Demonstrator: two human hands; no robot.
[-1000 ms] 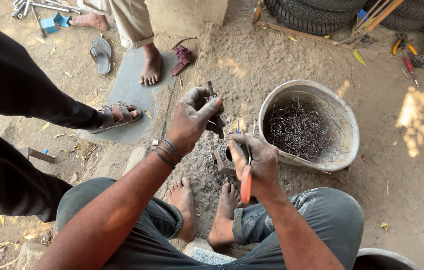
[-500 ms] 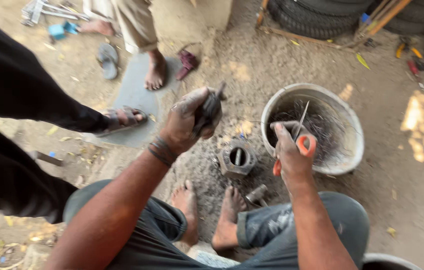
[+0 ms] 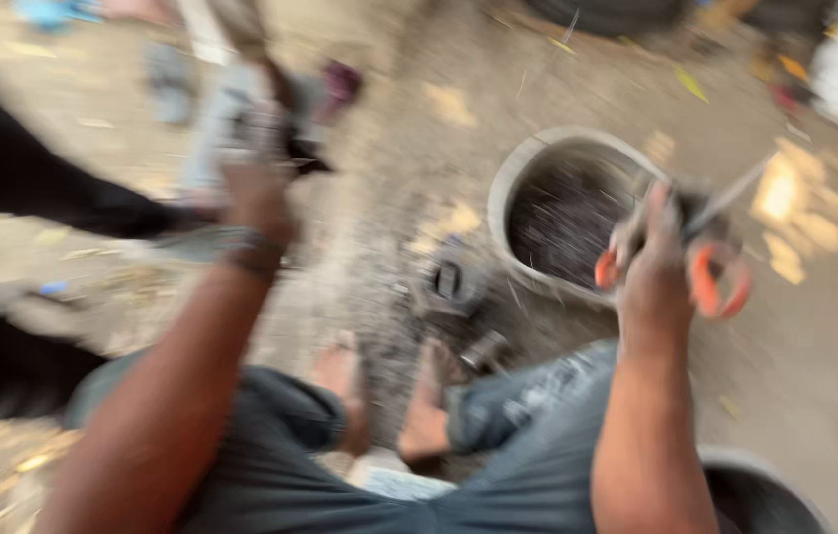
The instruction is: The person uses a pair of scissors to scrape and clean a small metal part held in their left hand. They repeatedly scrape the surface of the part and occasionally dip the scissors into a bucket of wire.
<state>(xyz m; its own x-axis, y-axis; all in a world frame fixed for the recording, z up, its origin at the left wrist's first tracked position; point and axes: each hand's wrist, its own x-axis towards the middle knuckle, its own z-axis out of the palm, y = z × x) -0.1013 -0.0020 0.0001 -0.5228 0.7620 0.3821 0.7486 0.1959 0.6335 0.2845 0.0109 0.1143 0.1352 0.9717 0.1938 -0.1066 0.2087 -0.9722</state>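
A: We take the round basin [image 3: 523, 168] as our landmark. Our right hand [image 3: 658, 265] sits over its right rim, closed around the orange-handled shears [image 3: 710, 252]. Their long axis runs from the orange loops low by the palm up and away to the right, blades pointing away from the basin.

B: And our left hand [image 3: 261, 148] is raised well left of the basin, wrapped around a dark piece [image 3: 285, 133]; blur hides what it is.

A: The small metal cylinder [image 3: 448, 282] stands on the dirt just left of the basin, in front of our bare feet [image 3: 384, 400].

B: To do this well, we judge it best to steady both hands, bring blades and piece together over the basin, and keep fingers clear of the edges.
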